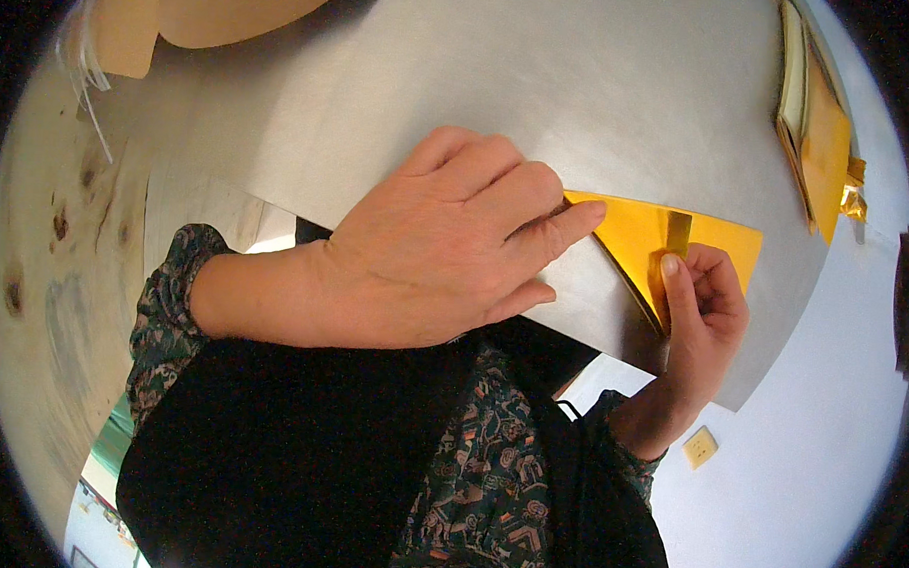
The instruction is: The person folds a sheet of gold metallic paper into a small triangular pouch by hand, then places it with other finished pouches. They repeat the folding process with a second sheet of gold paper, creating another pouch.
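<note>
Here, bare fingers work at a shiny golden-yellow folded sheet (733,242).
The right hand (707,293) pinches a narrow, darker gold strip (680,232) between thumb and fingers over the sheet, which lies between both hands' fingers on a smooth silver-grey desk (631,90). The left hand (436,243) reaches its index finger to the sheet's left corner, thumb spread apart below. Well beyond the right fingers, rightward, sits a tan-covered book-like stack (828,147).
</note>
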The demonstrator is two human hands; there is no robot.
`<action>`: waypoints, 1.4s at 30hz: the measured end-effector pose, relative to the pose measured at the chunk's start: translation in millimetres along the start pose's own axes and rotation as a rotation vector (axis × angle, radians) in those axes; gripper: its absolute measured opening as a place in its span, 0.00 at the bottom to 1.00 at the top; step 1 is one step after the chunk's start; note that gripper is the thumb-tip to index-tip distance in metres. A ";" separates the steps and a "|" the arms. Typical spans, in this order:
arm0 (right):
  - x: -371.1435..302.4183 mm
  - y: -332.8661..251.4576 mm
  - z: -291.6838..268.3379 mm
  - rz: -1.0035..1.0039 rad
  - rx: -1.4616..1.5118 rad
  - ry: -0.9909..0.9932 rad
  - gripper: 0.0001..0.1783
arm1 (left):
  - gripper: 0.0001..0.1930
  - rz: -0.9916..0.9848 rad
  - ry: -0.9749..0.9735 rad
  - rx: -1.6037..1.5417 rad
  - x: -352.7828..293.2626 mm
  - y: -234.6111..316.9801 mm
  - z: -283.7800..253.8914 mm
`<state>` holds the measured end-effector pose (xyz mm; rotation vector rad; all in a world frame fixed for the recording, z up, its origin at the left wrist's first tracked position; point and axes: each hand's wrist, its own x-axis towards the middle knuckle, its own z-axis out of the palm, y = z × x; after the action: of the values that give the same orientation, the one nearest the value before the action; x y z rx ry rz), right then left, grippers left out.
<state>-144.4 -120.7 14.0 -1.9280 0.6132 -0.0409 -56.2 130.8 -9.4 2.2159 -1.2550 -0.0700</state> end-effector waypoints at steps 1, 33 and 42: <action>-0.3 -0.9 1.0 0.028 0.018 0.015 0.04 | 0.36 -0.004 -0.007 -0.005 -0.3 -0.6 0.2; 7.3 -9.1 -0.5 0.082 0.110 -0.022 0.06 | 0.34 0.032 -0.078 0.085 10.6 3.7 -15.8; 5.5 -10.9 3.7 0.078 0.112 -0.034 0.05 | 0.33 0.036 -0.089 0.111 7.8 4.0 -18.6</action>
<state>-134.2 -116.7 20.5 -1.7919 0.6492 0.0073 -49.0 131.6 9.9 2.3063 -1.3767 -0.0871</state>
